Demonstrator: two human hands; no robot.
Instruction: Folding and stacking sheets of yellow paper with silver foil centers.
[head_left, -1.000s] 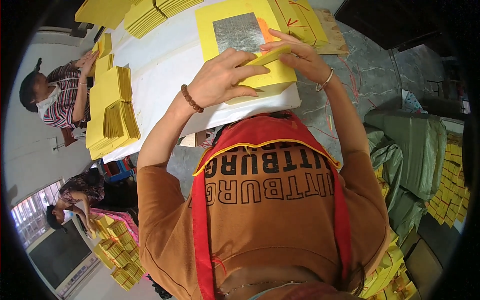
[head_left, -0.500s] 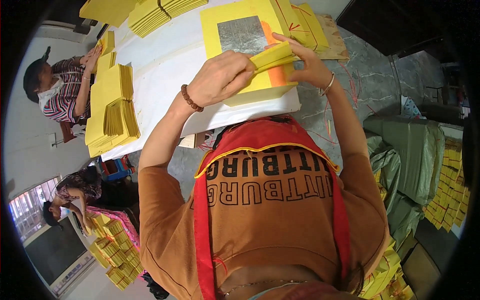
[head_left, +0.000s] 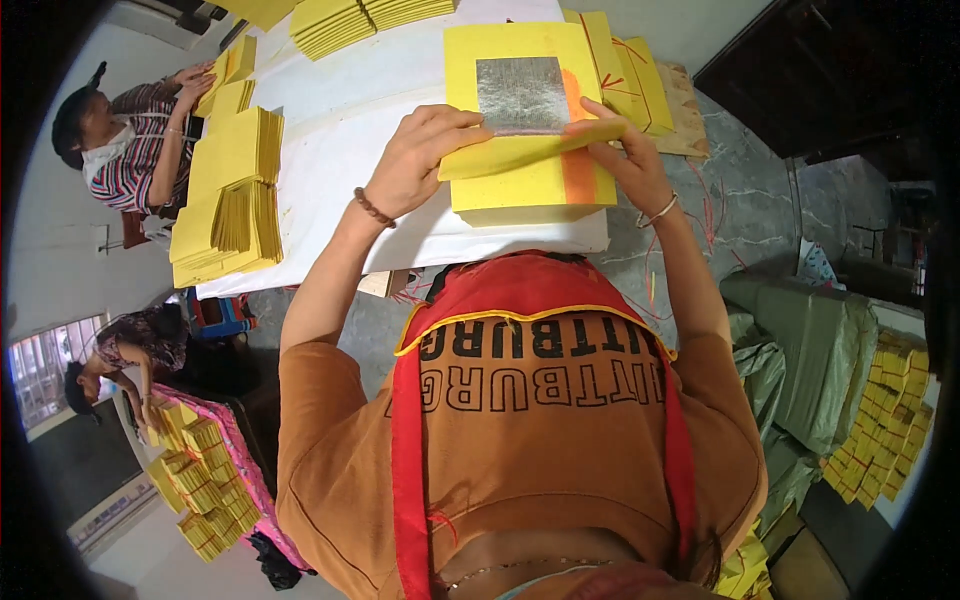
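A thick stack of yellow paper sheets (head_left: 530, 190) lies at the near edge of the white-topped table. Its top face shows a silver foil square (head_left: 518, 90) and an orange band along the right. Across the stack I hold a folded yellow paper strip (head_left: 530, 150) by its two ends. My left hand (head_left: 425, 155) grips the left end between thumb and fingers. At the right end, my right hand (head_left: 630, 160) pinches the strip, its index finger along the top edge.
Folded yellow paper bundles (head_left: 235, 190) line the table's left side, and more bundles (head_left: 340, 35) lie at the far edge. Tied yellow packs (head_left: 640, 90) sit on a wooden board (head_left: 683, 115) beyond the stack. A person in a striped top (head_left: 140, 150) handles paper at left; another (head_left: 145, 360) bends over packs.
The strip was held slanting, with its left end inside my closed left hand. It now lies level across the stack, my left hand opened out along its end. The whole view has shifted slightly.
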